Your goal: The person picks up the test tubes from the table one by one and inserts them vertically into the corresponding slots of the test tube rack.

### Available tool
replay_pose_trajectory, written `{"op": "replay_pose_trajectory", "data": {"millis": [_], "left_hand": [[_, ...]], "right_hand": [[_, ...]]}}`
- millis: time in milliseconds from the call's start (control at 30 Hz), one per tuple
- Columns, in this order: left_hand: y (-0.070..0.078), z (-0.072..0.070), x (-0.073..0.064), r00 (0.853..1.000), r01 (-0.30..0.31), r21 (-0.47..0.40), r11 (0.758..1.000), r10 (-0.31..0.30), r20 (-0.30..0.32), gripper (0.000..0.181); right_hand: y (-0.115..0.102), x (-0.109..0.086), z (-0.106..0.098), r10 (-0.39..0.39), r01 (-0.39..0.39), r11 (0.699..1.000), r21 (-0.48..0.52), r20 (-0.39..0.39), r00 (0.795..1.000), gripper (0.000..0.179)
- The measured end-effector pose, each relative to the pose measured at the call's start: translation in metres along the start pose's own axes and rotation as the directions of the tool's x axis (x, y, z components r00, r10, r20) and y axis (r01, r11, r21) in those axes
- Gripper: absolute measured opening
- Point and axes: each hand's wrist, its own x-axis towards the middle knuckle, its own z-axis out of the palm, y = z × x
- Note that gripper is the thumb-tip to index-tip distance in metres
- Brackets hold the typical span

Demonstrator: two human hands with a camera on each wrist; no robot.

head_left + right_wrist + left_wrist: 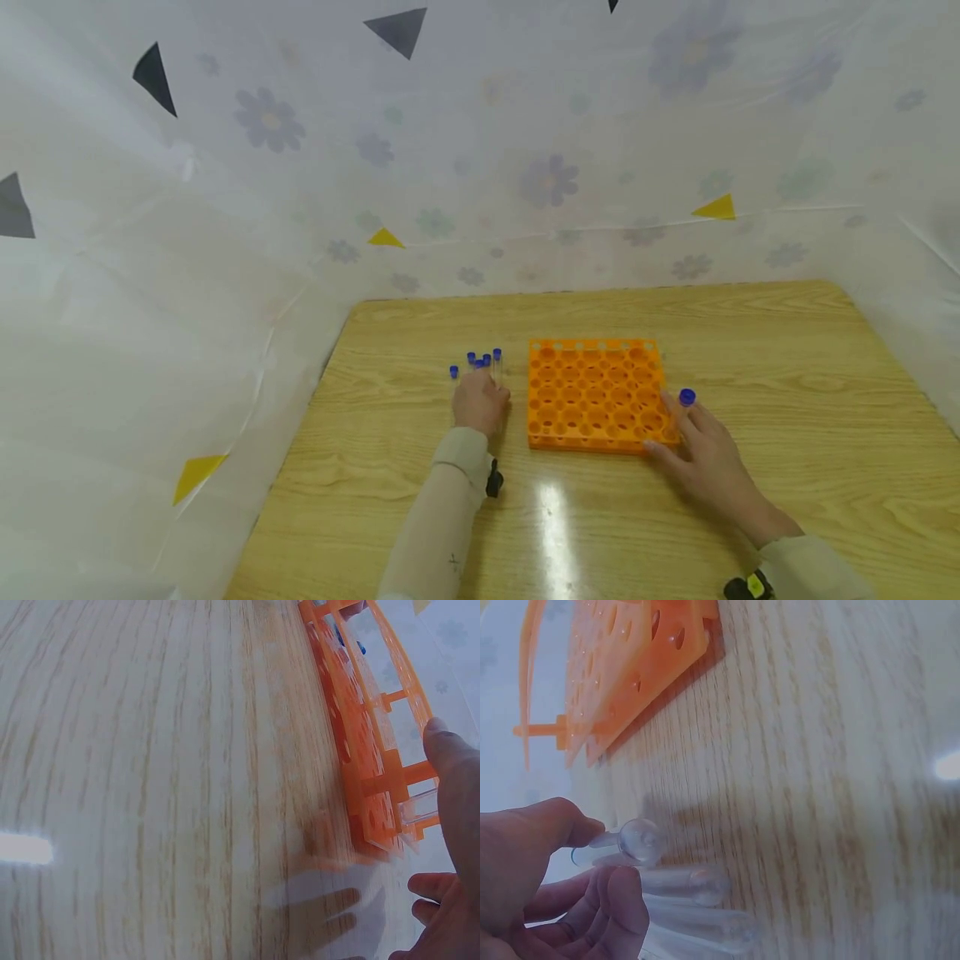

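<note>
In the head view my left hand (480, 402) is over a group of clear test tubes with blue caps (471, 357) on the table. Its thumb and a finger pinch one test tube (641, 841), rounded bottom facing the left wrist camera. Beside it lie more clear tubes (686, 885). My right hand (708, 462) holds the right front corner of an orange test tube rack (596, 443), thumb against its front edge. One blue-capped tube (687, 397) stands at that corner by my fingers; its clear body (420, 808) shows within the rack's end. Some right fingers are hidden.
The wood-grained table (360, 517) has rounded far corners and a glare spot before the rack. White flowered sheeting (480, 167) with yellow and dark triangles surrounds it at the back and sides.
</note>
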Motion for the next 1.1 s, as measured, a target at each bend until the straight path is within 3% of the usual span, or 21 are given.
{"op": "replay_pose_trajectory", "data": {"millis": [500,733,867,1100], "left_hand": [[-0.002,-0.004,0.002,1.000,-0.014,-0.056,0.998,0.014,-0.004,0.048],[0.004,-0.014,0.000,1.000,-0.022,-0.069,0.997,0.021,-0.008,0.014],[0.010,-0.019,-0.003,0.999,-0.054,-0.122,0.991,0.055,-0.001,0.023],[0.018,-0.023,-0.009,0.994,-0.105,-0.221,0.970,0.105,-0.008,0.019]], "right_hand": [[0.003,0.000,0.002,-0.025,0.025,0.999,0.020,-0.020,0.999,0.079],[0.001,0.000,0.000,0.000,0.000,1.000,0.026,0.007,1.000,0.080],[0.000,0.000,-0.001,0.003,-0.003,0.999,0.032,0.012,1.000,0.080],[0.001,0.000,-0.001,0.007,-0.008,0.999,0.037,0.016,1.000,0.080]]}}
